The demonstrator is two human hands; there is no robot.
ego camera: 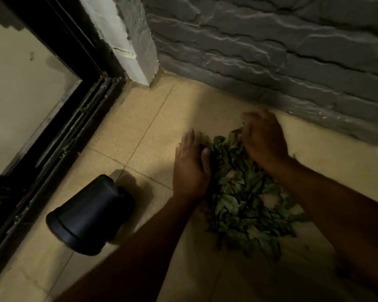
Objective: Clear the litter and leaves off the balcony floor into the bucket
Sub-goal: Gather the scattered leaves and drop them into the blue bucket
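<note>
Head view: a leaf pile (247,199) lies on the tiled floor (153,118) at 5 o'clock. The left hand (191,168) and right hand (263,138) flank it, fingers loosely spread. A black bucket (90,216) lies tipped at 8 o'clock beside the door track (74,127); a stone wall (271,62) borders 1 o'clock.

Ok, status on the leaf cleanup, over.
Left hand and right hand cupping the leaf pile from both sides. Black bucket tipped over, left of pile. Nothing in between.

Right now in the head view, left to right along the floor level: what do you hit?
Black door frame → dark bucket lying on its side → left hand → pile of green leaves → right hand, blurred, at the pile's far edge. The grey stone wall runs behind.
</note>
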